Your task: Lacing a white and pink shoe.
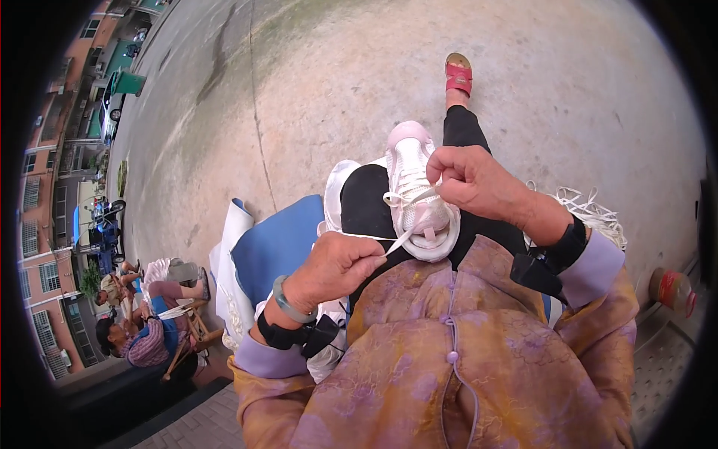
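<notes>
A white and pale pink sneaker rests on my lap, its toe pointing away from me and its heel toward my body. White lace runs across the tongue. My left hand, at the near left of the shoe, pinches one stretched end of the shoelace. On the other side, my right hand is closed over the lace by the eyelets, with a short length showing under the fingers. Dark bands with black boxes are strapped on both wrists, and a bracelet circles the left one.
More white shoes and a blue sheet lie at my left. A bundle of white laces sits at my right, with a plastic bottle beyond it. Two people sit at the far left, near parked vehicles. My red sandal stands on concrete.
</notes>
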Demonstrator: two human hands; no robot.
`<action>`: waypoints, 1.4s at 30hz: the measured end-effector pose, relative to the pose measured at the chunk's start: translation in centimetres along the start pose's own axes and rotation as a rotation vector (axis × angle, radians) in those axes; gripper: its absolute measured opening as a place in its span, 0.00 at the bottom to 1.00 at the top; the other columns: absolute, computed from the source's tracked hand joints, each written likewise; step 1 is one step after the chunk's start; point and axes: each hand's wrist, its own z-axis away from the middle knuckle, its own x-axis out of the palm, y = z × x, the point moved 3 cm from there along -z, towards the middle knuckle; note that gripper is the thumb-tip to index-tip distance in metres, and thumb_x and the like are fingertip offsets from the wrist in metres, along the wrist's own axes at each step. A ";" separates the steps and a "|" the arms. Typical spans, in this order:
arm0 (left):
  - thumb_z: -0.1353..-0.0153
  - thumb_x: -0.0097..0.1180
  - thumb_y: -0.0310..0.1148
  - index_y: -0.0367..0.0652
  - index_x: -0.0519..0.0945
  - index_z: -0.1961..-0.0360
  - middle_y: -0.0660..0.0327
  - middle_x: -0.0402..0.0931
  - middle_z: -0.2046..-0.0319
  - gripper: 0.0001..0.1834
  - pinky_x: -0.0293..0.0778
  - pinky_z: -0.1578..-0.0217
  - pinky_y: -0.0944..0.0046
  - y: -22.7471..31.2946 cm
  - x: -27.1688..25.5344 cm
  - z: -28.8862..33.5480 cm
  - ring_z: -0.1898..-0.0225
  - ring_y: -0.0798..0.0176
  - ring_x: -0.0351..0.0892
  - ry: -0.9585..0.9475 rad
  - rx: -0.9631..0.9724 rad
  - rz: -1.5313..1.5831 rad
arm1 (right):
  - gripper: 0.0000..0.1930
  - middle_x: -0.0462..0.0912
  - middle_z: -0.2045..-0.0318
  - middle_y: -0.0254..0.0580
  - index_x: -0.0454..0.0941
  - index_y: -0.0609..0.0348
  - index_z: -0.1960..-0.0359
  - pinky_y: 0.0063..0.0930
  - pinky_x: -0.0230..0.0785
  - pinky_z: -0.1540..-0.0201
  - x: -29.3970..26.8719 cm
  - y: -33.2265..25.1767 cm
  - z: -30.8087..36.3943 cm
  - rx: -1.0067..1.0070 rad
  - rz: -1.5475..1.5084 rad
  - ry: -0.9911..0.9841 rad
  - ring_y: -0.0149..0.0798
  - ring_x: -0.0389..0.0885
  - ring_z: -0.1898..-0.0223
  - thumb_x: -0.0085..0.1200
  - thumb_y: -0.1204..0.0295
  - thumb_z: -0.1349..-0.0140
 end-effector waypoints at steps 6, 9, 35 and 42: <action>0.48 0.53 0.27 0.44 0.72 0.76 0.58 0.69 0.84 0.04 0.66 0.82 0.58 -3.3 -0.7 1.0 0.81 0.52 0.73 0.339 0.089 -0.576 | 0.04 0.68 0.88 0.38 0.73 0.60 0.73 0.26 0.57 0.78 -5.1 0.9 3.7 -0.135 0.528 0.056 0.37 0.66 0.85 0.50 0.78 0.53; 0.48 0.53 0.26 0.46 0.72 0.73 0.59 0.69 0.83 0.03 0.66 0.83 0.58 -5.5 -0.1 1.8 0.81 0.53 0.72 0.383 0.082 -0.678 | 0.03 0.74 0.82 0.40 0.74 0.57 0.72 0.35 0.62 0.74 -6.5 3.7 6.3 -0.293 0.649 0.061 0.48 0.72 0.77 0.53 0.75 0.50; 0.45 0.49 0.23 0.34 0.76 0.73 0.61 0.75 0.83 0.04 0.64 0.88 0.72 -2.3 10.0 -8.8 0.87 0.73 0.70 0.211 -0.366 0.480 | 0.10 0.66 0.85 0.26 0.72 0.56 0.75 0.16 0.51 0.88 -1.9 12.7 9.2 0.519 -0.819 0.501 0.20 0.60 0.88 0.51 0.65 0.38; 0.45 0.47 0.23 0.34 0.73 0.68 0.61 0.76 0.80 0.05 0.62 0.89 0.76 -2.1 10.2 -9.2 0.88 0.74 0.70 0.214 -0.408 0.726 | 0.04 0.76 0.79 0.31 0.73 0.59 0.72 0.16 0.68 0.80 2.1 11.3 5.7 0.442 -0.755 0.346 0.22 0.73 0.82 0.52 0.72 0.41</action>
